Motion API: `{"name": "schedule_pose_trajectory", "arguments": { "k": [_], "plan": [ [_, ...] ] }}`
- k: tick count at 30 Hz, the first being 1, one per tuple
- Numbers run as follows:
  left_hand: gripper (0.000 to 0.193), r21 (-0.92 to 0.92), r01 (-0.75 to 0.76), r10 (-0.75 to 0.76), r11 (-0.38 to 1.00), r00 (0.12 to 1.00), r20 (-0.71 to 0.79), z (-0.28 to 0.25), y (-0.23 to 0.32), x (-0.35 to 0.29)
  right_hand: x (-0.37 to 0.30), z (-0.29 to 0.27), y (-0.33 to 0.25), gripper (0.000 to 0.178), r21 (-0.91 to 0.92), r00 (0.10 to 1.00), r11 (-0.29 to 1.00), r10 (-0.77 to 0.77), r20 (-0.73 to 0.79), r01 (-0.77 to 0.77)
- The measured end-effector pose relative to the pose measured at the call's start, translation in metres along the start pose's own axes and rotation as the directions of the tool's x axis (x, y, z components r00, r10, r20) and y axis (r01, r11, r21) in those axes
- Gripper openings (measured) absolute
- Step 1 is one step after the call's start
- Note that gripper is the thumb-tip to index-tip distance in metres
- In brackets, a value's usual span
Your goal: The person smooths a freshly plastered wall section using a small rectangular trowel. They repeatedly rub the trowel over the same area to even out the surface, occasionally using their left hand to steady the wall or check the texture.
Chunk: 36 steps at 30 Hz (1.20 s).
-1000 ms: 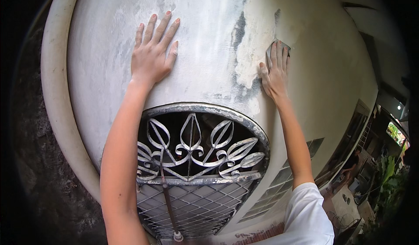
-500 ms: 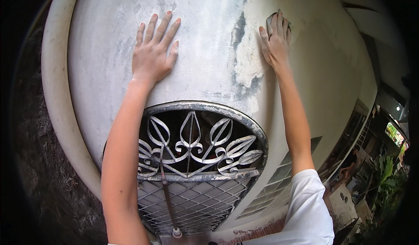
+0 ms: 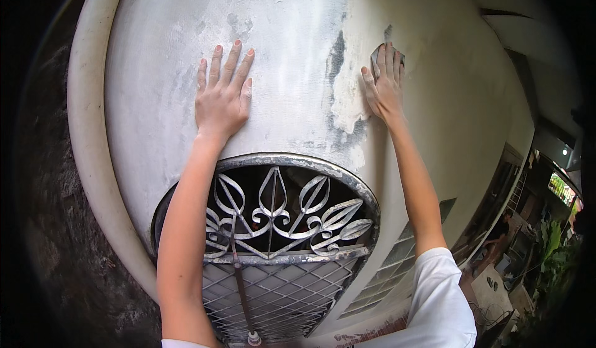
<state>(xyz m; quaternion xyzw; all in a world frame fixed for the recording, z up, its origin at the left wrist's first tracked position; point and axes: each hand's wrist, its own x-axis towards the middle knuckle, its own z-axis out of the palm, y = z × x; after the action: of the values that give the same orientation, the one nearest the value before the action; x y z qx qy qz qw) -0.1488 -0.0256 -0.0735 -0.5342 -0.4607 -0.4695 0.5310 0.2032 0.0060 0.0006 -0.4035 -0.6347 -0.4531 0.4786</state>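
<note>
A whitish plastered wall (image 3: 292,87) with worn, patchy paint fills the view ahead. My left hand (image 3: 222,103) lies flat on it with spread fingers, holding nothing. Farther right, my right hand (image 3: 386,92) presses a dark grey piece of sandpaper (image 3: 375,59) to the wall under its outstretched fingers. Most of that sheet is hidden by the fingers. Pale dust coats both hands. Between them runs a rough strip of peeling paint (image 3: 347,106) with dark grey patches. A small dark spot (image 3: 388,31) shows just above my right fingertips.
Below my hands is an arched opening with a scrolled metal grille (image 3: 270,214) and lattice (image 3: 279,292). A thin brown pole (image 3: 242,295) stands before it. A rounded pale pipe-like edge (image 3: 90,131) curves down the left. Louvred panes (image 3: 388,276) and plants (image 3: 549,242) are at right.
My right hand has slid a little down the wall with the sandpaper, uncovering the dark spot above it. My left hand stays at about the same place as the view shifts slightly.
</note>
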Motion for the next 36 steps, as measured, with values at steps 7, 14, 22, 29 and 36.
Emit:
{"name": "schedule_pose_trajectory", "arguments": {
  "k": [7,14,22,29,36],
  "plan": [
    [0.060,0.013,0.048,-0.048,0.999,0.998,0.041,-0.007,0.005,-0.017,0.145,-0.020,0.020,0.086,0.296,0.954,0.911,0.243,0.176,-0.287],
    [0.058,-0.047,0.063,-0.061,0.997,0.997,0.036,-0.007,0.006,-0.033,0.059,0.002,0.018,0.078,-0.025,0.994,0.999,-0.022,-0.105,0.019],
    [0.059,-0.075,0.106,-0.107,0.992,0.994,-0.012,-0.002,0.013,-0.042,-0.102,-0.002,-0.012,0.079,-0.063,0.996,0.998,-0.011,0.090,0.017],
    [0.062,-0.082,0.106,-0.108,0.991,0.994,-0.018,0.004,0.012,-0.043,-0.087,-0.008,-0.014,0.082,-0.039,0.997,0.998,-0.040,0.071,0.043],
    [0.060,-0.251,0.203,-0.210,0.946,0.978,-0.001,0.002,0.070,-0.029,0.040,0.009,0.002,0.074,-0.024,0.990,1.000,-0.006,-0.141,0.003]
  ]
}}
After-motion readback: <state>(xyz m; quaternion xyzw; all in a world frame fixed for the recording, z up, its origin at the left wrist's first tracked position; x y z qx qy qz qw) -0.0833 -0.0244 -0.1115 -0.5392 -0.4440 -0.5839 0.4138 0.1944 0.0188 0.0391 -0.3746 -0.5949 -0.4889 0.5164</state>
